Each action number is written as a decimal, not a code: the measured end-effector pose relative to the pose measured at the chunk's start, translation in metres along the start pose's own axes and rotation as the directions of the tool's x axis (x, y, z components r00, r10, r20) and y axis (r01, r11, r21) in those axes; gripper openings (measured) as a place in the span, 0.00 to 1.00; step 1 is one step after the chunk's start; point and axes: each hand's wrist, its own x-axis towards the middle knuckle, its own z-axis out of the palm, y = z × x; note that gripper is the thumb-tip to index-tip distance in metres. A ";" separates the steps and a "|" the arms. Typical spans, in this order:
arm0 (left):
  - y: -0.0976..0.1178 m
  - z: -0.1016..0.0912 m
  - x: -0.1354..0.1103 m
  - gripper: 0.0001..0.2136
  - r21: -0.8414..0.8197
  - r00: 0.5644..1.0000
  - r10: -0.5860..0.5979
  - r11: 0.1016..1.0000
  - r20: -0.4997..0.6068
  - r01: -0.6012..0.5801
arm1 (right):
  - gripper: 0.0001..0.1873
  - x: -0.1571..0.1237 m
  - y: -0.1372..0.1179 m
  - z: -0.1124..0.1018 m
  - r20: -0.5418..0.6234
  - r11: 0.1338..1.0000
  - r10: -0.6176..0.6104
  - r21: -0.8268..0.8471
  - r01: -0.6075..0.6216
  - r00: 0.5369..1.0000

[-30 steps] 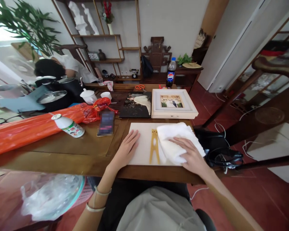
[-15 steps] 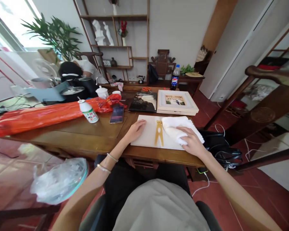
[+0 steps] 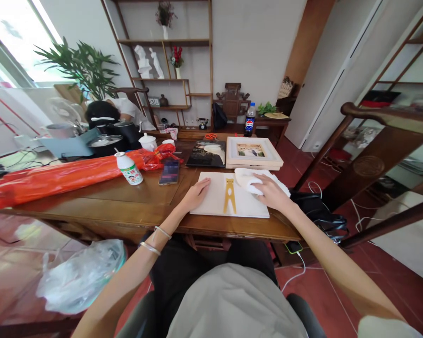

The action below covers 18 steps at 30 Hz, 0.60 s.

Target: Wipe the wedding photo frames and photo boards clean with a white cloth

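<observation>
A white backing board [image 3: 213, 203] with a tan stand piece [image 3: 229, 196] lies flat near the front edge of the wooden table [image 3: 127, 202]. My left hand [image 3: 197, 191] rests flat on the board's left edge, fingers stretched out. My right hand [image 3: 268, 190] presses a folded white cloth [image 3: 248, 178] onto the board's far right corner, fingers curled over it. Just beyond the board sit a white picture frame [image 3: 254, 153] holding a photo and a dark photo print [image 3: 207, 153].
A phone [image 3: 169, 172], a small white bottle [image 3: 129, 168] and a long orange plastic bag [image 3: 56, 176] lie to the left. Teapot, pans and a seated person are at the far left. A cola bottle [image 3: 249, 120] stands behind. A black bag [image 3: 317, 213] and cables lie on the floor right.
My right hand has slid the cloth from the board's near right side toward its far right corner. The left hand stays on the board's edge. The view has pulled back.
</observation>
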 end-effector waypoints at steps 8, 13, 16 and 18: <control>-0.001 0.002 0.001 0.21 0.050 1.000 0.011 0.999 0.006 -0.011 | 0.16 0.022 -0.009 0.010 0.152 0.999 0.039 0.000 -0.039 0.988; 0.001 0.004 0.002 0.21 0.060 1.000 -0.005 0.998 -0.014 0.006 | 0.22 -0.024 -0.060 -0.027 0.195 0.998 -0.028 0.063 0.016 0.980; 0.002 0.003 0.001 0.21 0.049 1.000 0.009 0.999 -0.008 -0.008 | 0.21 -0.043 -0.077 -0.038 0.182 0.990 -0.089 0.123 0.067 0.979; 0.003 0.002 0.001 0.21 0.048 1.000 0.012 0.999 -0.003 -0.012 | 0.18 -0.040 -0.069 -0.035 0.158 0.988 -0.084 0.140 0.061 0.984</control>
